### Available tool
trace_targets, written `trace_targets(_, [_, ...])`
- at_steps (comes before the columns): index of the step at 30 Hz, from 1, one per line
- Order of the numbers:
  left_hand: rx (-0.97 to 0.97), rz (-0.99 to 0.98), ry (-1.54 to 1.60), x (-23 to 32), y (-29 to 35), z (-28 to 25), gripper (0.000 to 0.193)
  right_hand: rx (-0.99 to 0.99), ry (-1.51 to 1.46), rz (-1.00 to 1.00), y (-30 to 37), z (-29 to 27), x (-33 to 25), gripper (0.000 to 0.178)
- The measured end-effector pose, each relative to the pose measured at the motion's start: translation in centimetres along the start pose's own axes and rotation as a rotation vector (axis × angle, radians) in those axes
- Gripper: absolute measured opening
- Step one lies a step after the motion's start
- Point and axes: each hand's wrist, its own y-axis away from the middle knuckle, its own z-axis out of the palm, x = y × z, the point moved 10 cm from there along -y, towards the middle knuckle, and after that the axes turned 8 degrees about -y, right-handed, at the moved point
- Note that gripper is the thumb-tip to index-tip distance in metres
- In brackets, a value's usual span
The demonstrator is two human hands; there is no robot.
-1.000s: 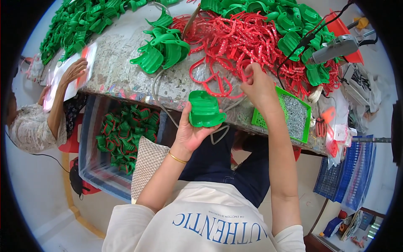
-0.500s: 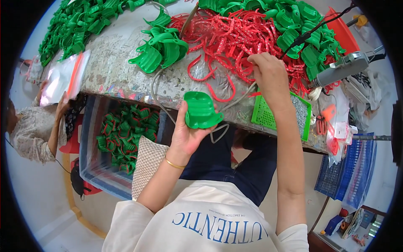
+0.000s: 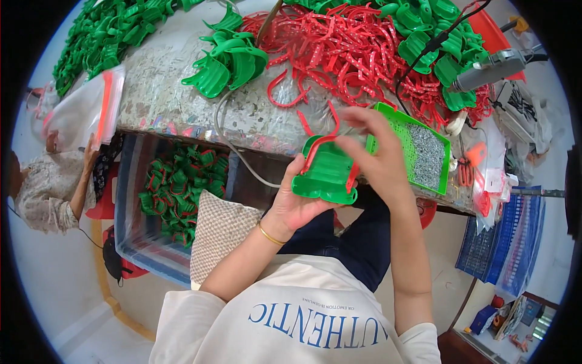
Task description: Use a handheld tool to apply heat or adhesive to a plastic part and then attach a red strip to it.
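Note:
My left hand (image 3: 292, 203) grips a curved green plastic piece (image 3: 330, 167) with ridges and a wavy lower edge. A red curved strip (image 3: 314, 147) lies along the piece's upper rim, its other end showing at the lower right side. Beside the piece's upper right edge is my right hand (image 3: 379, 151), its thumb and fingers apart and slightly blurred; whether the thumb touches the strip I cannot tell. Behind them, loose red strips (image 3: 339, 48) with small pale marks lie in a heap on the worn table (image 3: 163, 91).
Stacked green pieces (image 3: 227, 64) stand near the heap, with larger piles (image 3: 112, 39) far left. A green tray (image 3: 445, 167) holds small metal bits. A grey hand tool (image 3: 500, 67) is at right. A lined bin (image 3: 130, 224) holds red-edged green pieces. Another person (image 3: 51, 182) sits left.
My right hand has come from the red heap toward my left hand, and a red strip now sits on the green piece. The left hand has shifted slightly right and down with it.

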Motion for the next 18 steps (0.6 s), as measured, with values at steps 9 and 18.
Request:
trace_targets(9, [0.044, 0.182, -0.403, 0.3, -0.4, 0.7, 0.071, 0.1, -0.174, 0.598, 7.8, -2.3, 5.5, 0.02])
trace_targets(18, [0.047, 0.28, -0.528, 0.7, -0.3, 1.2, 0.084, 0.128, -0.297, 0.677, 8.4, -2.3, 6.6, 0.012])
